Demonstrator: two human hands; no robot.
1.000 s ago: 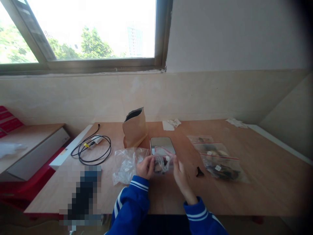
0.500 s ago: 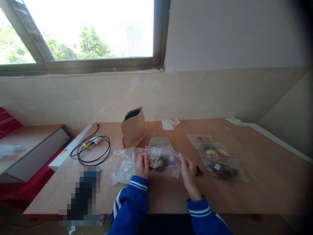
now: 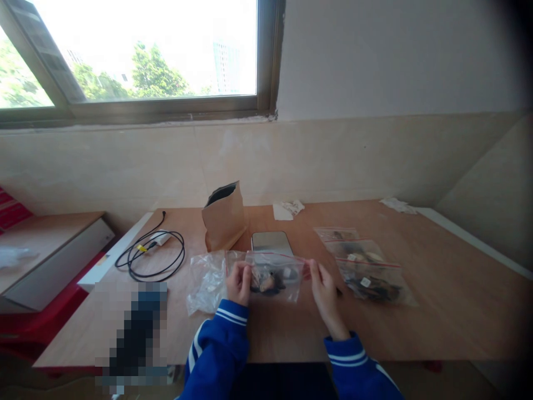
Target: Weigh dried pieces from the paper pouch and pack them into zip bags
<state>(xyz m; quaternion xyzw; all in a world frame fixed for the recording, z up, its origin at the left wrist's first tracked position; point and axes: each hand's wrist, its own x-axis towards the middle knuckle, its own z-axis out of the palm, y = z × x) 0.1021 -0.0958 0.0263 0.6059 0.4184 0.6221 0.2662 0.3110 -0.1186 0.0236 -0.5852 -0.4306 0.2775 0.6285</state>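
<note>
A clear zip bag [image 3: 291, 286] with a red seal line hangs stretched between my two hands, low over the table. Dark and tan pieces lie inside it, too blurred to name. My left hand [image 3: 239, 282] pinches the bag's left upper corner. At the right end of the seal, my right hand [image 3: 323, 286] is closed on the bag's top edge. Crumpled clear plastic bags [image 3: 207, 280] lie just left of my left hand. Behind the held bag is a flat device with a pale top [image 3: 272, 241], partly covered by it.
Several filled zip bags [image 3: 375, 282] overlap on the right of the table [image 3: 449, 311]. An open brown paper pouch [image 3: 225, 219] stands at the back. A coiled black cable [image 3: 183, 258] lies left, near a pixelated dark object [image 3: 135, 330]. Crumpled tissues [image 3: 293, 208] lie by the wall.
My right hand has shifted slightly right along the bag's top, and the seal looks more taut. The small dark piece beside that hand is now mostly hidden. My left hand keeps its hold.
</note>
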